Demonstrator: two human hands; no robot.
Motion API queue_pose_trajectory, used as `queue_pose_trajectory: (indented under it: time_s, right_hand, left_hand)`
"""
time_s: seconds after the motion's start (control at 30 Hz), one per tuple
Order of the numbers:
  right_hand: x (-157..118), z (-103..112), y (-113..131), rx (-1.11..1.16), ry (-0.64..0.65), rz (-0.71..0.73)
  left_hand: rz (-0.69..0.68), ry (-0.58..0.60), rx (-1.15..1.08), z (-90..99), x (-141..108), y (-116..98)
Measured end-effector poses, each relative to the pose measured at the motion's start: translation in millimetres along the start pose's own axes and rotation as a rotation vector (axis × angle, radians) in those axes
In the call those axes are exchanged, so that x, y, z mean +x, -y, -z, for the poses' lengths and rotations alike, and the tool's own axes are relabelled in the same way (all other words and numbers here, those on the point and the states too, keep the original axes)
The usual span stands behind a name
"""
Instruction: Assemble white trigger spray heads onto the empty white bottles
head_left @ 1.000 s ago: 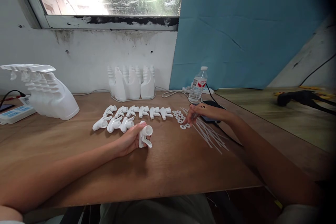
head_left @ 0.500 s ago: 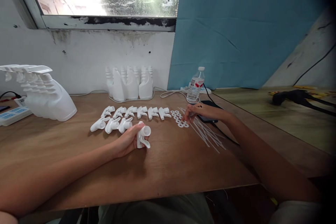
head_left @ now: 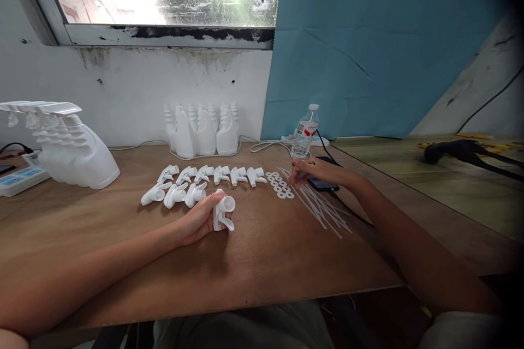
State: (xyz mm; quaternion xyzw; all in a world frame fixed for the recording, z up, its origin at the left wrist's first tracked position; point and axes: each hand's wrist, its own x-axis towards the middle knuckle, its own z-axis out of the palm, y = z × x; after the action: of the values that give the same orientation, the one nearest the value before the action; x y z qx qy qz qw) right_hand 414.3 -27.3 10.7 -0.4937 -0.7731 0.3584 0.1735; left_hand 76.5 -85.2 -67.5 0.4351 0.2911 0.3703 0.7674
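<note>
The left hand (head_left: 200,219) is closed around a white trigger sprayer head (head_left: 223,212), thumb on top and fingers beneath; the round collar opening faces up towards the wearer and the trigger points outward, a hold that probably serves to leave the opening unobstructed. The right hand (head_left: 308,170) has its fingers bent down in a narrow shape at the edge of the flat white rings (head_left: 285,194); whether anything is pinched there I cannot tell. The rings lie clustered beside the thin white tubes (head_left: 317,204), which fan loosely across the table (head_left: 262,262), so both small parts seem placed for that hand's reach. On the other side, nearer the left hand, loose sprayer heads (head_left: 221,174) lie in two rows, six behind and three in front, apparently spread out for easy picking. Further back, white bottles (head_left: 185,136) stand upright by the wall, likely put there to free the working area, while more white spray bottles (head_left: 92,158) are packed closely at far left.
</note>
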Motion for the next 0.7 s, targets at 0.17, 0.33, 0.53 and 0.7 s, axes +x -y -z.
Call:
queue_pose_trajectory:
  time_s: [0.17, 0.33, 0.53, 0.7]
  right_hand:
    - [4, -1, -6, -0.021, -0.037, 0.005]
    - [8, -1, -13, -0.023, -0.055, -0.007]
    - [8, -3, -11, -0.049, -0.049, -0.01]
    - [9, -5, -9, -0.038, -0.033, -0.01]
  left_hand:
    - [0.001, 0.003, 0.011, -0.6, 0, -1]
    - [-0.01, 0.01, 0.021, -0.2, 0, 0]
    - [-0.013, 0.016, 0.02, -2.5, -1, -2]
    - [-0.009, 0.01, 0.011, -1.8, 0, -1]
